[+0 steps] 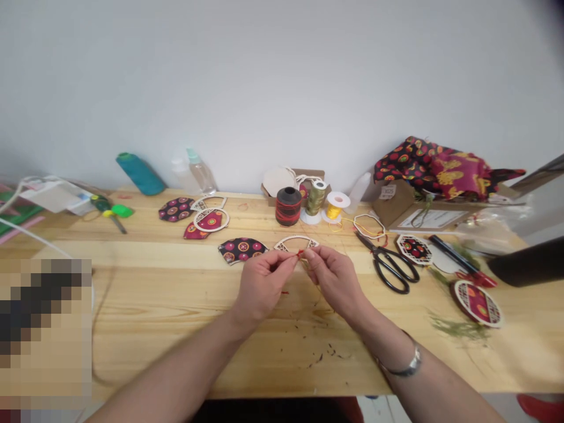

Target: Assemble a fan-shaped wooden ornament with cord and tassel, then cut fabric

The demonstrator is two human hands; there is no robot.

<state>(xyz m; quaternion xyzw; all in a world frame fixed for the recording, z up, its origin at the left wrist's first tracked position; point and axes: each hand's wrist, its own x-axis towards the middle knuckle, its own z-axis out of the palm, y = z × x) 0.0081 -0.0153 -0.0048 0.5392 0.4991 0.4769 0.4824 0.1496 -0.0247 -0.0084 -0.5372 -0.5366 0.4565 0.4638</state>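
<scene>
Both hands meet in pinches over the middle of the table. Between the fingertips of my left hand (264,282) and my right hand (332,279) shows a short bit of red cord (301,253). A thin yellowish strand hangs below my right fingers. Just behind the hands lie a pale fan-shaped wooden frame (296,239) and a dark fan-shaped fabric piece (242,250) with round magenta patterns. Beneath my left hand a scrap of red thread (285,292) rests on the wood.
Thread spools stand behind: a red-black one (288,207), a green one (315,202), a yellow one (337,207). To the right are black scissors (392,264), a marker (458,257), decorated pendants (478,304) and a cardboard box (423,214) with fabric. At left lie a teal spool (140,174) and snips (108,211).
</scene>
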